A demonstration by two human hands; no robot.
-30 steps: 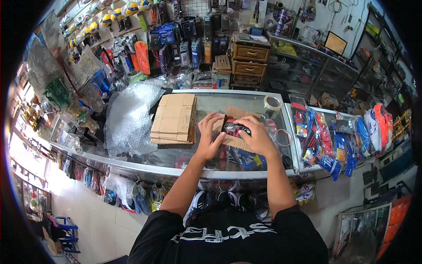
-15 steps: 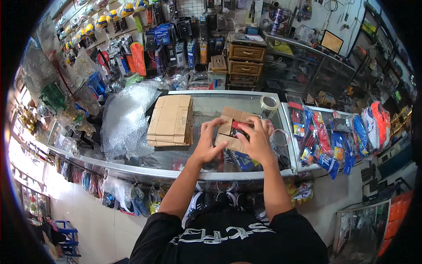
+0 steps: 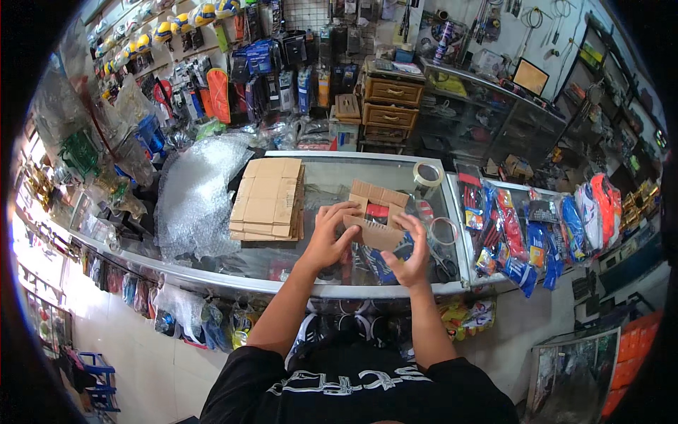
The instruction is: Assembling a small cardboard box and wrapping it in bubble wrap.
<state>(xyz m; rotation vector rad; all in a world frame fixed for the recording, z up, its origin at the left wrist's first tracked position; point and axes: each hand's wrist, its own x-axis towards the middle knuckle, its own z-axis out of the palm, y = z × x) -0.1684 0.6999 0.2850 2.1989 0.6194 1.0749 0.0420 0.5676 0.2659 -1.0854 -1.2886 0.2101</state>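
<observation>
A small brown cardboard box [image 3: 376, 233] stands on the glass counter with its flaps up, and a red item [image 3: 378, 211] shows inside; its kind I cannot make out. At the box's left side, my left hand [image 3: 326, 234] grips the edge, fingers over the top and thumb by the near flap. My right hand [image 3: 412, 249] is at the right side, fingers spread and thumb apart, its fingertips close to or touching the box edge. Left of the box lies a stack of flat folded cardboard [image 3: 266, 199].
On the glass counter [image 3: 325, 168] are a tape roll [image 3: 428, 174], a pinkish ring-shaped roll [image 3: 444, 231] and dark scissors [image 3: 445, 267]. Bubble wrap [image 3: 198, 201] spreads at the left. Packaged goods [image 3: 519, 226] cover the right counter. Wooden drawers [image 3: 390, 90] stand behind.
My right hand has come out from over the box opening to its right side, with its thumb moved away. The near flap now stands more upright, showing its face.
</observation>
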